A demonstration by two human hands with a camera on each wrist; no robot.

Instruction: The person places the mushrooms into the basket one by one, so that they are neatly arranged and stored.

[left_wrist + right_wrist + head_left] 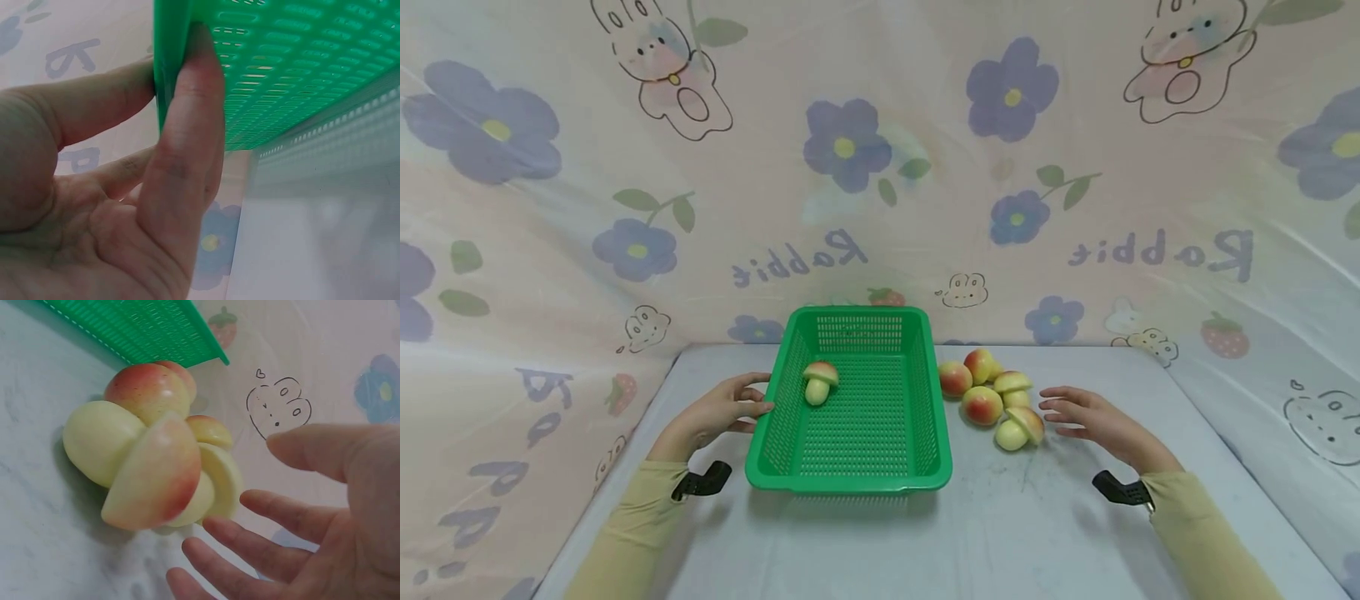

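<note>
My left hand (724,410) pinches the left rim of a green plastic basket (850,482). In the left wrist view the basket's edge (172,44) runs between thumb and fingers. One toy mushroom (817,392), with a reddish-yellow cap and pale stem, lies inside the basket toward its left side. Several more toy mushrooms are clustered just outside the basket's right wall, among them a front mushroom (1012,434) with its cap tilted right. Beside this cluster my right hand (1093,421) hovers with fingers spread and nothing held. Its fingertips point at the nearest mushroom (156,481).
The basket and mushrooms stand on a white-covered table (1000,533). Behind and at both sides hangs a pale curtain (925,225) printed with flowers and rabbits. Each wrist carries a black device, the left device (703,481) close to the basket's near-left corner.
</note>
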